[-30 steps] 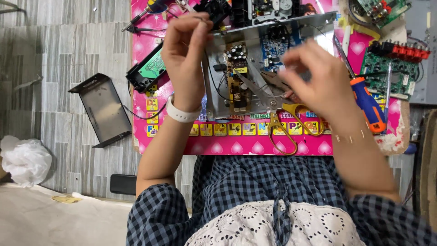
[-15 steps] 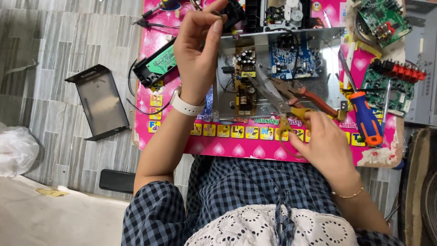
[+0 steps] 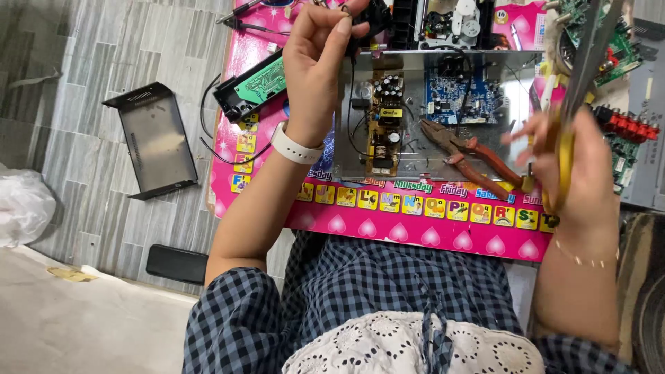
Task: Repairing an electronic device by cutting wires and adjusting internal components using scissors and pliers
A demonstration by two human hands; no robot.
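My left hand (image 3: 315, 69) is raised over the pink table (image 3: 415, 228), its fingertips pinching a thin black wire (image 3: 351, 66) that runs down to the yellow power board (image 3: 384, 125) in an open metal chassis (image 3: 509, 90). My right hand (image 3: 585, 180) is at the right edge of the chassis and grips yellow-handled scissors (image 3: 589, 59) with the blades pointing up and away. Red-handled pliers (image 3: 471, 156) lie on the chassis floor between my hands. A blue circuit board (image 3: 460, 93) sits inside the chassis.
A black front panel with a green board (image 3: 253, 83) lies on the table's left side. More circuit boards with red connectors (image 3: 623, 128) sit at the right. On the tiled floor are a black metal cover (image 3: 149, 138), a dark phone (image 3: 176, 263) and a white bag (image 3: 21, 204).
My right hand dropped from the chassis to the scissors at the table's front edge, took hold of them and lifted them to the right. My left hand stayed raised on the wire.
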